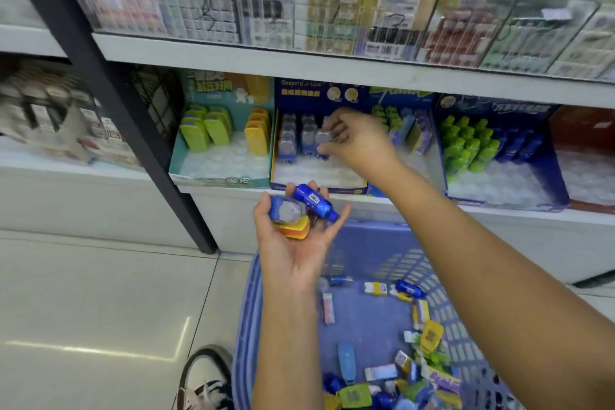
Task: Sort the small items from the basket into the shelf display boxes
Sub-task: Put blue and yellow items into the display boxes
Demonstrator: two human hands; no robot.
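basket [247, 309] on floor [100, 293] before shelf [229, 195] | display boxes [219, 180] abreast on shelf

One head-worn wide-angle view looked forward and down — shelf [299, 64] close ahead, far side — basket [382, 243] near, directly below.

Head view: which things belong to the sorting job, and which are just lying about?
Job: basket, blue bottle in left hand, clear-capped item pinched by right hand, dark blue display box.
Lying about: shoe, upper-shelf packets, black shelf post.
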